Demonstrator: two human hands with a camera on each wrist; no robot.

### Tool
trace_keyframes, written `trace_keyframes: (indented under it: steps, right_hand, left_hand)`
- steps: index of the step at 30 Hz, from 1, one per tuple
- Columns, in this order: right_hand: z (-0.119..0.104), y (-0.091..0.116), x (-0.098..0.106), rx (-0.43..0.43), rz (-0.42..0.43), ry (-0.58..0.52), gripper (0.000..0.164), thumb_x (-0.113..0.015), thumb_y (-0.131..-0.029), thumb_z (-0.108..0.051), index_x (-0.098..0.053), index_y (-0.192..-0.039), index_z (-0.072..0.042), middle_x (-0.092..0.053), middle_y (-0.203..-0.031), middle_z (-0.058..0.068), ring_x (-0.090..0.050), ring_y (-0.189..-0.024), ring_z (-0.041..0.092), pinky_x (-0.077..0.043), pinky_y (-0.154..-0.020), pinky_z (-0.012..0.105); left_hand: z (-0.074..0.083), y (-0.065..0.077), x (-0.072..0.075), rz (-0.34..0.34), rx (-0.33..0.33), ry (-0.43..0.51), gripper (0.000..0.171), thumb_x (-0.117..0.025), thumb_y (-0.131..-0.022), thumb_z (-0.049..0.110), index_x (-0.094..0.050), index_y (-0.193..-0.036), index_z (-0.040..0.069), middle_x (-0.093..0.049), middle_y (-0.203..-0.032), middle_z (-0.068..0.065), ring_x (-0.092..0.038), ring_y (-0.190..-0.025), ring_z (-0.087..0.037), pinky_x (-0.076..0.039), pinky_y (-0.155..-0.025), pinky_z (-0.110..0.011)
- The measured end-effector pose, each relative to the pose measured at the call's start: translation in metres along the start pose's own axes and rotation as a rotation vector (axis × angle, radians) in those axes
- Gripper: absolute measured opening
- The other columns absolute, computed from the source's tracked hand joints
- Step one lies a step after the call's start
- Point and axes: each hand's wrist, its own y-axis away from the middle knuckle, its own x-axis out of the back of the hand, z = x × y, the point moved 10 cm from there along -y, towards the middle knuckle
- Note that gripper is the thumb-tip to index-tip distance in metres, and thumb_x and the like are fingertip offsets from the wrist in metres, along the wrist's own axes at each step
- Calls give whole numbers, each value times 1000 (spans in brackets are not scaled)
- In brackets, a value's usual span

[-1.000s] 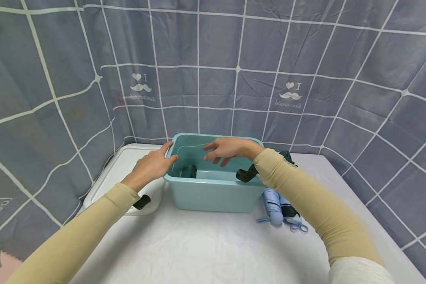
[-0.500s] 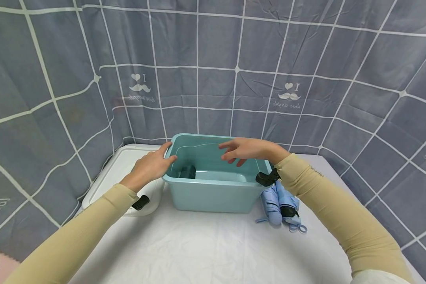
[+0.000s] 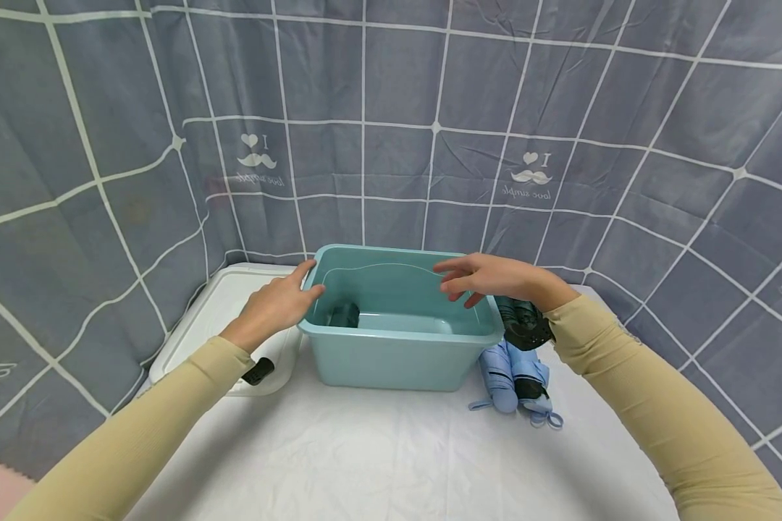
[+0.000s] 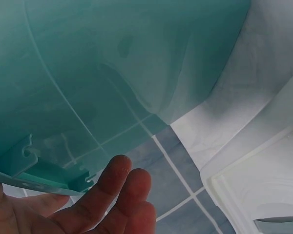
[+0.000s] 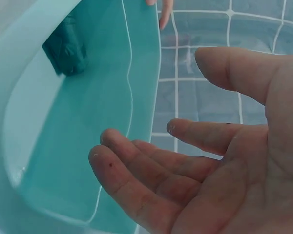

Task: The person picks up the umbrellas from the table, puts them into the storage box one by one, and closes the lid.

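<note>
A teal plastic storage bin (image 3: 394, 362) stands at the back of the table. My left hand (image 3: 279, 302) rests at its left rim, thumb over the edge; in the left wrist view its fingers (image 4: 136, 195) lie loosely outside the wall. My right hand (image 3: 495, 278) hovers over the bin's right end, fingers spread and loosely bent, holding nothing; the right wrist view shows its bare palm (image 5: 224, 195). Inside the bin, against the left wall, is a dark folded umbrella (image 3: 344, 315). Right of the bin lie light blue folded umbrellas (image 3: 499, 378), with dark green ones (image 3: 520, 315) behind, partly hidden by my wrist.
A white lid (image 3: 202, 329) lies on the table (image 3: 378, 449) left of the bin, under my left forearm. Dark wrist straps sit on both wrists. A grey checked curtain (image 3: 397, 166) hangs close behind and on both sides.
My right hand has moved right, from over the middle of the bin to over its right end. My left hand and the bin have stayed in place.
</note>
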Motion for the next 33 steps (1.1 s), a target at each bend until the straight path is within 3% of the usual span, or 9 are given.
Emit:
trace_keyframes:
  steps: [15,21,33]
  right_hand:
    - [23,32,25,-3,91,-15,67,-60,-101,-37,-33,-158,-14,-40,-159,12,-52,-135,33,-52,-100,45]
    - [35,44,33,-8,125,-25,67,-59,-102,-35,-32,-159,-13,-42,-157,17,-53,-134,33,-52,-100,45]
    - [69,73,38,-19,176,-84,63,-57,-103,-32,-32,-158,-13,-40,-158,18,-52,-133,37,-52,-99,42]
  left_hand:
    - [-2,0,1,16,-7,7,71,-39,-101,53,-19,-162,23,-50,-146,-29,-56,-123,-52,-47,-85,-63]
    - [-2,1,3,19,0,4,71,-39,-101,53,-19,-162,23,-49,-147,-29,-56,-122,-52,-47,-84,-62]
    - [1,0,2,14,-13,7,70,-38,-102,53,-19,-162,23,-52,-145,-28,-57,-123,-50,-47,-85,-62]
